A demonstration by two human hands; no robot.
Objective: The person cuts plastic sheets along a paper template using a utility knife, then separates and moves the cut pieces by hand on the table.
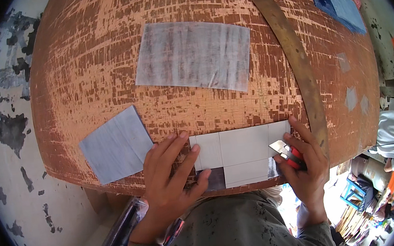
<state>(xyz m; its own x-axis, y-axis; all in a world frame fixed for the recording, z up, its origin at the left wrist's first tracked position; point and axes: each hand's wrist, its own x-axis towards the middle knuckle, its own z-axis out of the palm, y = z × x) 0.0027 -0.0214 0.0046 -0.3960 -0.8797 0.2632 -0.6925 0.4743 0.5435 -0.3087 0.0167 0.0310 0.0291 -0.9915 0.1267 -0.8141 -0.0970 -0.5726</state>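
A white card (244, 147) with ruled lines lies at the table's near edge, its lower part narrower than its upper. Dark, shiny material (214, 178) shows at its lower left corner. My left hand (171, 180) rests with fingers spread at the card's left end. In my right hand (305, 162) is a red utility knife (291, 155), its wide metal blade pointing left over the card's right part. That hand's forefinger reaches the card's upper right corner. A bluish-grey sheet (116, 145) lies just left of my left hand.
Ahead on the scratched brown table (91, 62) lies a streaked grey translucent sheet (193, 57). A long worn metal ruler (295, 59) runs along the right. Folded blue pieces (337, 5) sit at the far right. Beyond the right edge, part of a person in light clothing (392, 135) shows.
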